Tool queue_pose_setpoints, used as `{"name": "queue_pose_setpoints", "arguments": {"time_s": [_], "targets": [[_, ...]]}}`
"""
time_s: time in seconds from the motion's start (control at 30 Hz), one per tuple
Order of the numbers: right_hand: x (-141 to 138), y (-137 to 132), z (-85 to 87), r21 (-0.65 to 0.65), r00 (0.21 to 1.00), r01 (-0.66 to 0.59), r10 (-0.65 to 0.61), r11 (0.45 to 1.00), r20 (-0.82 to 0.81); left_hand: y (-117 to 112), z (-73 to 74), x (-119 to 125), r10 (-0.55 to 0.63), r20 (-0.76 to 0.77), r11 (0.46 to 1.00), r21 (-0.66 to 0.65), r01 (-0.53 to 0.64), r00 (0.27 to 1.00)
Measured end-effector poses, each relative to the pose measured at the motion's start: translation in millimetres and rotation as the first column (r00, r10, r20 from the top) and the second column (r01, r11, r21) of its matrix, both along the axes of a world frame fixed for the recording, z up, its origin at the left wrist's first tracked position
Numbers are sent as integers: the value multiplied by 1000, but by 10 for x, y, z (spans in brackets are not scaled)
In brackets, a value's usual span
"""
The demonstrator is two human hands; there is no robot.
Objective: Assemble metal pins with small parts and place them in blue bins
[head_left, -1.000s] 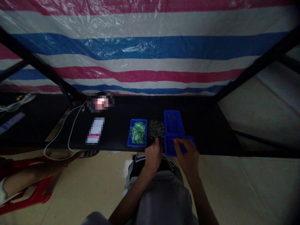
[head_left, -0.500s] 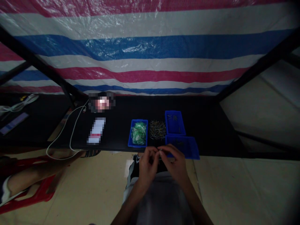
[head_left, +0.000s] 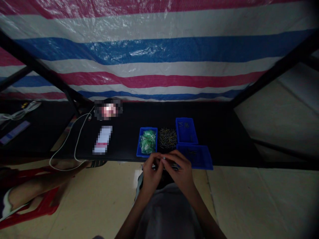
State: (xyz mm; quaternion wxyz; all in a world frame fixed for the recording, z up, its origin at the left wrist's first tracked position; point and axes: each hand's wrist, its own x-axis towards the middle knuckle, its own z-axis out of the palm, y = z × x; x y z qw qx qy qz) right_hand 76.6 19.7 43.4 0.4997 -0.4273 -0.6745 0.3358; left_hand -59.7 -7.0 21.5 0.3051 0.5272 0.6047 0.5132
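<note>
My left hand (head_left: pixel 152 171) and my right hand (head_left: pixel 179 167) meet at the table's front edge, fingertips pinched together. A tiny pale piece (head_left: pixel 163 158) shows between the fingertips, too small to name. Just beyond my left hand is a blue bin (head_left: pixel 138 151) of small green-and-clear plastic packets (head_left: pixel 148 141). A loose pile of thin metal pins or screws (head_left: pixel 167 137) lies beside it. Right of the pile stands a second blue bin (head_left: pixel 185 134) with a few metal pieces inside. A third blue bin (head_left: pixel 204 157), also holding a few, sits nearest my right hand.
The bins stand on a black table (head_left: pixel 139 114) backed by a striped plastic sheet (head_left: pixel 159 49). On the left lie a blurred phone-like item (head_left: pixel 102 139) and a white cable (head_left: pixel 77 142). Another person's leg (head_left: pixel 32 189) is by a red stool (head_left: pixel 47 202) at the far left.
Both hands have shifted slightly left together, still pinched at the fingertips. A pale piece is now more visible between them. The bins and pile stay put.
</note>
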Motion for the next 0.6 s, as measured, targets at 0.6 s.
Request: {"name": "queue_pose_setpoints", "arguments": {"time_s": [0.6], "targets": [[89, -94, -85, -4, 999, 6, -6, 1000, 44, -39, -16, -7, -78, 215, 986, -126, 106, 974]]}}
